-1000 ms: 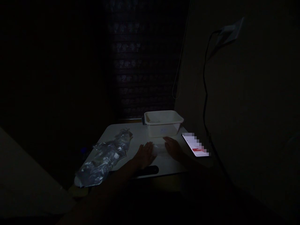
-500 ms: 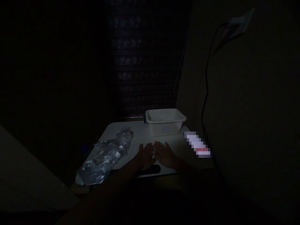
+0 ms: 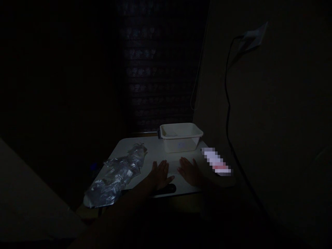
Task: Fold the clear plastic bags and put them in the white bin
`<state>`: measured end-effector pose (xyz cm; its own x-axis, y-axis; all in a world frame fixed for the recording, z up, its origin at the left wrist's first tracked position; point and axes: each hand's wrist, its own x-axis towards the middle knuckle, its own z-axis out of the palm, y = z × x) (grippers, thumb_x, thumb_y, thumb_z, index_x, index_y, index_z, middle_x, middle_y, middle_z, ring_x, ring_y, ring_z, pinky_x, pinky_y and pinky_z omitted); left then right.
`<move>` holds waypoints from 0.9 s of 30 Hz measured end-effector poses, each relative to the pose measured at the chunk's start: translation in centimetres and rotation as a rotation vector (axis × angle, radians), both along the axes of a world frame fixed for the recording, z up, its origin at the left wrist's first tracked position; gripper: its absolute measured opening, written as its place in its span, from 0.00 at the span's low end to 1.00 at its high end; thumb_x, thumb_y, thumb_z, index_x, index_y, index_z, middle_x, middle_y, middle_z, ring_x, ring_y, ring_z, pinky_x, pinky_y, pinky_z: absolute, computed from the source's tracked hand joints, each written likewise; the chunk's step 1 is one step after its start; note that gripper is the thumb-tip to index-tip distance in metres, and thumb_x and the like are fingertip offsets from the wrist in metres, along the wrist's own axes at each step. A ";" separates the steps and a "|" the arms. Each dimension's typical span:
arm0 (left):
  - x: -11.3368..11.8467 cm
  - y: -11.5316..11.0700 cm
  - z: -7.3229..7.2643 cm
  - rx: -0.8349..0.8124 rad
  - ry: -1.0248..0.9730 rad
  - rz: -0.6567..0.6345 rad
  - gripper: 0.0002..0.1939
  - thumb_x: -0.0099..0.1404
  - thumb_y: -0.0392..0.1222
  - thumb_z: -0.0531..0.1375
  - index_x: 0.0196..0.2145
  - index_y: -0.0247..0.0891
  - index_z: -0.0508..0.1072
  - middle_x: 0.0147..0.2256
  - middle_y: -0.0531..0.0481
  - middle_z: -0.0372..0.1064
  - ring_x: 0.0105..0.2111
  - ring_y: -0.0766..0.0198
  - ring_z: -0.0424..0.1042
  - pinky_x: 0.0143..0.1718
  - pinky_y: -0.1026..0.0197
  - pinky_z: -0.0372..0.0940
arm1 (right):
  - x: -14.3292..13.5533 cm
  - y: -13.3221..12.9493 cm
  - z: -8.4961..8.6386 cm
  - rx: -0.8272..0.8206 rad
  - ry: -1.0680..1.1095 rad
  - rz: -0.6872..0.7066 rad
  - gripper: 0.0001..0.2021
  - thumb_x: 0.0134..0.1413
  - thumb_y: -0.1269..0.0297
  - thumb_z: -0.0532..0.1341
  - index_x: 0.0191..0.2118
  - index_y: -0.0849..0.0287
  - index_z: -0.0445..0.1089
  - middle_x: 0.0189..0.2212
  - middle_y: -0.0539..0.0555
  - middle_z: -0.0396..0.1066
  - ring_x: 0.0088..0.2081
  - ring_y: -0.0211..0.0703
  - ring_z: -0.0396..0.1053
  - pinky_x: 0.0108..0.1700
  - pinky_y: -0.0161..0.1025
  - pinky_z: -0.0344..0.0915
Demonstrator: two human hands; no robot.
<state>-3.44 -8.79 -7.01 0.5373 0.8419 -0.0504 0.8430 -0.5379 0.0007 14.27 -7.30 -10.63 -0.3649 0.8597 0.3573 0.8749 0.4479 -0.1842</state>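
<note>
My left hand (image 3: 160, 174) is open, palm toward the white tabletop (image 3: 151, 148), its fingers pointing forward and its thumb out to the right. A short gap to the right, my right hand (image 3: 190, 173) is likewise open with fingers stretched. Neither holds anything; in the dim light I cannot tell how firmly they touch the surface. Crumpled clear plastic (image 3: 119, 173) lies along the left side of the table. Beyond my hands, toward the back, stands a white rectangular plastic tub (image 3: 181, 144).
A phone-like item with a pixelated bright face (image 3: 216, 161) lies at the table's right side. A black cable (image 3: 228, 103) hangs from a wall outlet (image 3: 252, 38). Dark window blinds (image 3: 160, 69) close off the back. A dark slot (image 3: 168, 188) is at the front edge.
My hands have drawn apart: they were close together at the fingertips, and the right hand has moved to the right. The view has shifted slightly.
</note>
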 end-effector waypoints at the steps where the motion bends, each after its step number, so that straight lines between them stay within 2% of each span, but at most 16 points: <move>1: 0.0 0.0 0.1 -0.007 0.003 0.002 0.35 0.57 0.57 0.36 0.53 0.25 0.46 0.54 0.32 0.38 0.54 0.51 0.36 0.49 0.43 0.33 | 0.4 0.2 -0.3 0.005 0.008 -0.007 0.20 0.51 0.58 0.43 0.50 0.58 0.55 0.51 0.61 0.53 0.53 0.48 0.46 0.52 0.56 0.32; 4: 0.0 -0.1 0.3 -0.026 0.017 0.003 0.36 0.57 0.57 0.35 0.53 0.24 0.45 0.54 0.33 0.37 0.55 0.52 0.36 0.49 0.44 0.32 | 1.6 0.6 -1.2 0.014 0.046 -0.004 0.20 0.50 0.59 0.46 0.49 0.58 0.56 0.50 0.61 0.54 0.54 0.51 0.45 0.51 0.58 0.29; 9: 0.0 0.0 0.2 -0.017 0.031 -0.005 0.37 0.57 0.58 0.35 0.53 0.24 0.46 0.55 0.33 0.36 0.55 0.52 0.36 0.49 0.44 0.33 | 3.4 0.9 -2.1 0.001 0.067 0.042 0.14 0.50 0.64 0.47 0.42 0.52 0.62 0.50 0.55 0.55 0.54 0.50 0.43 0.52 0.57 0.27; 13: -0.1 -0.1 0.2 -0.007 0.031 -0.007 0.36 0.57 0.57 0.35 0.53 0.24 0.47 0.54 0.32 0.38 0.54 0.51 0.37 0.49 0.44 0.34 | 4.8 1.0 -2.2 0.008 0.082 -0.052 0.14 0.49 0.64 0.49 0.42 0.55 0.63 0.49 0.57 0.57 0.53 0.51 0.45 0.52 0.57 0.30; 17: -0.4 -0.4 0.8 0.065 -0.005 -0.051 0.33 0.58 0.56 0.36 0.51 0.26 0.53 0.52 0.33 0.46 0.52 0.50 0.44 0.48 0.45 0.36 | 5.6 1.3 -0.5 -0.034 0.043 -0.002 0.14 0.48 0.68 0.48 0.40 0.55 0.63 0.47 0.52 0.60 0.51 0.46 0.50 0.50 0.53 0.41; 19: -0.5 -0.4 1.5 0.097 -0.030 -0.064 0.28 0.60 0.53 0.35 0.47 0.31 0.59 0.49 0.37 0.54 0.49 0.52 0.52 0.47 0.46 0.39 | 5.0 1.6 1.2 -0.064 0.020 -0.065 0.13 0.49 0.68 0.46 0.39 0.56 0.64 0.43 0.53 0.63 0.48 0.43 0.55 0.49 0.48 0.46; 21: -0.6 -0.2 2.2 0.106 -0.051 -0.054 0.24 0.61 0.48 0.35 0.41 0.34 0.64 0.43 0.41 0.62 0.44 0.55 0.59 0.46 0.49 0.45 | 3.8 2.0 2.8 -0.108 -0.038 -0.117 0.13 0.48 0.68 0.47 0.37 0.59 0.65 0.41 0.56 0.64 0.45 0.42 0.58 0.47 0.42 0.50; 23: -0.7 0.4 2.6 0.100 -0.067 -0.023 0.21 0.61 0.43 0.37 0.35 0.33 0.67 0.36 0.41 0.66 0.38 0.59 0.63 0.42 0.54 0.51 | 2.3 2.3 3.9 -0.120 -0.059 -0.143 0.12 0.46 0.66 0.48 0.35 0.58 0.66 0.39 0.54 0.65 0.43 0.41 0.59 0.44 0.40 0.52; 27: -0.5 1.9 2.4 0.048 -0.171 0.064 0.16 0.58 0.37 0.42 0.30 0.31 0.68 0.32 0.42 0.67 0.33 0.62 0.65 0.35 0.62 0.56 | -0.5 2.6 4.5 -0.135 -0.124 -0.104 0.10 0.44 0.64 0.51 0.30 0.56 0.67 0.35 0.53 0.66 0.40 0.42 0.59 0.40 0.39 0.54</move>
<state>-3.99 -6.86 -4.64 0.4794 0.8741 0.0780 0.8655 -0.4857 0.1228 13.72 -4.68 -6.15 -0.3059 0.9321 0.1939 0.9349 0.3326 -0.1242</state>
